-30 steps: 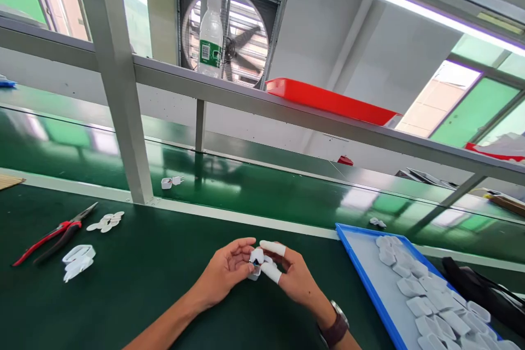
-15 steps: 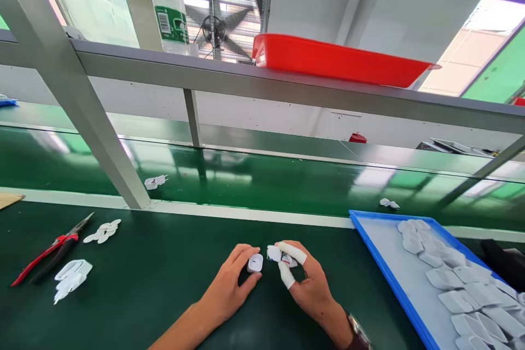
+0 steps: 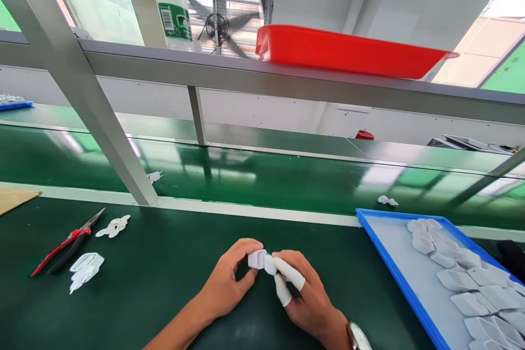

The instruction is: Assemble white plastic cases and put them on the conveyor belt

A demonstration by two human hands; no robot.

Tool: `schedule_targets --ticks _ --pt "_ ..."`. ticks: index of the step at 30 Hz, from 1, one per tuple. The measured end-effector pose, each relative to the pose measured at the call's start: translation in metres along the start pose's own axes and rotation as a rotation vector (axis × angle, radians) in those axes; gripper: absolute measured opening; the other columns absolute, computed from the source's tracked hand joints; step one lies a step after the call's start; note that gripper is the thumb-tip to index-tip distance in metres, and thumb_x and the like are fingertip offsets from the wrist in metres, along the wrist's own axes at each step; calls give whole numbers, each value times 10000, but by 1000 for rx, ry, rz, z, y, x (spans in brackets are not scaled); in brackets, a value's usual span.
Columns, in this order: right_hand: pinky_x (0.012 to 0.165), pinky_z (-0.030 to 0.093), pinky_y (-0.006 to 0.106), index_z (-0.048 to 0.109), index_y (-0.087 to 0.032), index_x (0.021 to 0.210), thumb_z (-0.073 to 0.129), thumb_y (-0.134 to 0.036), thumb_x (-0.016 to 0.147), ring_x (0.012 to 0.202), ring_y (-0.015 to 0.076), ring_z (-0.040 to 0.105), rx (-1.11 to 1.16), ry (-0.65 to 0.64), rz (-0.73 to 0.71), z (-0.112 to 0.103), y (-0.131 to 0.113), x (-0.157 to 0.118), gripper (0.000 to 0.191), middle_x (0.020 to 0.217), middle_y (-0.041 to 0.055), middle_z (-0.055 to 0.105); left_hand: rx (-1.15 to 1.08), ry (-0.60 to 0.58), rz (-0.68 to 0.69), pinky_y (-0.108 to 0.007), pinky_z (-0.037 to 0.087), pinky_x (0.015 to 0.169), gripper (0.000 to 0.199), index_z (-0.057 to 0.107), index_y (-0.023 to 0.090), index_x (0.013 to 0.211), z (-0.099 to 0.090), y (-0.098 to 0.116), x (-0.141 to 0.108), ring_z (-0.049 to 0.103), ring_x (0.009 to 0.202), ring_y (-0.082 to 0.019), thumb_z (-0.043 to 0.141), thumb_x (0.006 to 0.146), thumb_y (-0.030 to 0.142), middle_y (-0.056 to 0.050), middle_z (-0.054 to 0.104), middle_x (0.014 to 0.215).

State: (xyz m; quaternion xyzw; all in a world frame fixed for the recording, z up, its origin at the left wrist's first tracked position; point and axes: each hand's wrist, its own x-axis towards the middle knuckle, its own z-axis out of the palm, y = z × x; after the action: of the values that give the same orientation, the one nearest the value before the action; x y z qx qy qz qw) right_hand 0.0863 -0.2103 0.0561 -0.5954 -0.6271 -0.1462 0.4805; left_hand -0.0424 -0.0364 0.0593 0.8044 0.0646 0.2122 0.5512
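Between thumb and fingers, my left hand [image 3: 227, 281] grips a small white plastic charger housing [image 3: 256, 259], its hollow side showing. My right hand [image 3: 309, 292] wears white finger covers on thumb and index finger and pinches a small rounded white part [image 3: 269, 264]. That part meets the right side of the housing; how deep it sits in it I cannot tell. To the left lie pliers [image 3: 77, 238] with red and black handles, a stack of flat white pieces [image 3: 114, 226] and some white plastic parts [image 3: 85, 270].
On the right, a blue-rimmed tray [image 3: 394, 279] carries many white shells [image 3: 471, 279]. Behind the work surface runs a green conveyor belt [image 3: 266, 175] with small white parts [image 3: 388, 201]. A metal post [image 3: 110, 131] and crossbar [image 3: 229, 74] support a red tray [image 3: 348, 52] and a bottle [image 3: 174, 16].
My right hand has brought its small white part left against the housing. My left hand has turned the housing toward it. The belt's white parts have shifted left relative to the post.
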Motion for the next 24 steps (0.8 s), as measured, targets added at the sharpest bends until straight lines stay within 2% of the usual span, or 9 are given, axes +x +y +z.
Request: schedule_targets --ticks 7,18,24 --pt "879 610 458 400 -237 1523 537 39 863 1062 255 658 -89 -30 -61 1 1 -2 729 1185 137 673 -37 -34 9 -385 514 1050 327 659 273 1212 -1 1 -1 642 1157 -234 605 905 176 -75 664 1245" --pt "894 606 465 393 -277 1517 519 10 890 1062 246 658 -107 -53 -10 1 2 -4 700 1182 117 669 -10 -52 -31 -396 508 1066 302 688 289 1210 -4 5 -1 646 1168 -245 622 917 255 -67 684 1254" --pt "856 609 424 430 -297 1475 499 -12 915 1029 228 649 -31 -71 45 5 2 -2 632 1164 108 650 -26 -82 -70 -387 501 1056 294 711 285 1171 -3 9 -1 650 1142 -255 667 883 251 -60 704 1216"
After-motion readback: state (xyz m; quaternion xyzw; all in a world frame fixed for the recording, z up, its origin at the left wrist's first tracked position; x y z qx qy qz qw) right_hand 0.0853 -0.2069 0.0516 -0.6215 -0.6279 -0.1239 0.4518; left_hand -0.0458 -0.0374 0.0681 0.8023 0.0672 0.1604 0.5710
